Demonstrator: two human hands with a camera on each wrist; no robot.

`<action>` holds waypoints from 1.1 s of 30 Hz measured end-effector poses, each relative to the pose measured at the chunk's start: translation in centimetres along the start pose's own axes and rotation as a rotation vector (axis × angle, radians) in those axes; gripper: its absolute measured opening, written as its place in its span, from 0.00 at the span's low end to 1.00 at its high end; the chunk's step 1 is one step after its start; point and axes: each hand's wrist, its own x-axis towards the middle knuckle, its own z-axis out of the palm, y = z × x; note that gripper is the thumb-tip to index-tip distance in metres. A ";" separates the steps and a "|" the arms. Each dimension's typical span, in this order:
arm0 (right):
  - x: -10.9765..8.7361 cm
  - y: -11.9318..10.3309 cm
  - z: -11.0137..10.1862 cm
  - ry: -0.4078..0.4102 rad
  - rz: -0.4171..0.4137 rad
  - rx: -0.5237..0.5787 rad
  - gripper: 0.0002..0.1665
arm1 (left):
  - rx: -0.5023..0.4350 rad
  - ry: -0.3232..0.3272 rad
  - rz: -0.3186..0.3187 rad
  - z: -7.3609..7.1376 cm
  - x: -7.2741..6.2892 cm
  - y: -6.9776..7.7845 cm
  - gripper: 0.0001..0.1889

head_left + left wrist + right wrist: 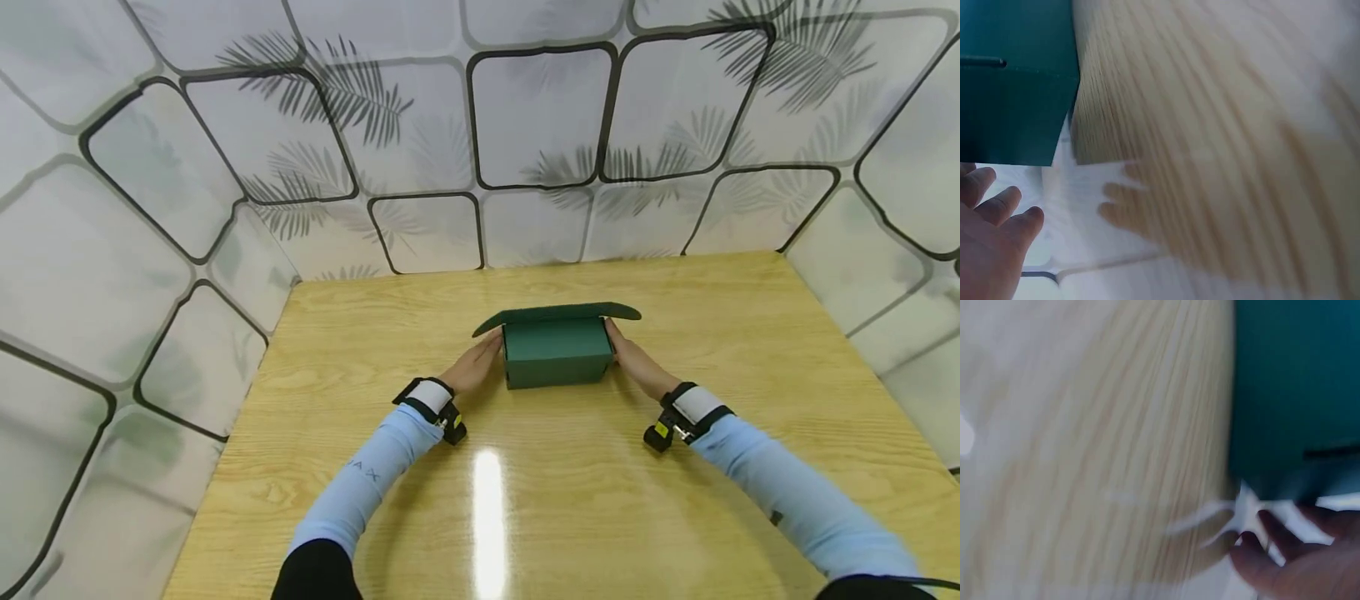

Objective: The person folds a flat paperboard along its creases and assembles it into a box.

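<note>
A dark green cardboard box (558,372) sits on the table, with a long flap (557,314) with tapered ends sticking out along its far side. At the box's left end is my left hand (474,364), its fingers extended along that side. My right hand (637,364) lies along the opposite end, its fingertips partly hidden behind the flap's edge. In the left wrist view, the fingers (1001,205) are spread close to the green box wall (1013,115). Blur in the right wrist view leaves the contact between the fingers (1257,559) and the box unclear.
The light wood-grain table (360,333) carries a bright light reflection (489,517) near the front. Patterned fabric walls (420,233) border its back and sides. Each wrist wears a strap with a small camera (660,435).
</note>
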 end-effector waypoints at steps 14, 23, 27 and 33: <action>-2.0 -0.4 -4.1 0.227 -0.262 -0.240 0.32 | 0.021 0.053 -0.055 -4.4 -1.5 0.1 0.25; -4.4 -6.4 -5.3 0.337 -0.263 -0.670 0.25 | 0.373 0.145 -0.012 -7.0 -2.4 5.8 0.21; -4.2 -7.7 -4.4 0.362 -0.280 -0.845 0.20 | 0.632 0.227 0.005 -6.3 -2.2 7.6 0.15; -3.5 -8.4 -3.1 0.403 -0.290 -0.882 0.17 | 0.710 0.312 0.027 -5.0 -1.5 9.0 0.12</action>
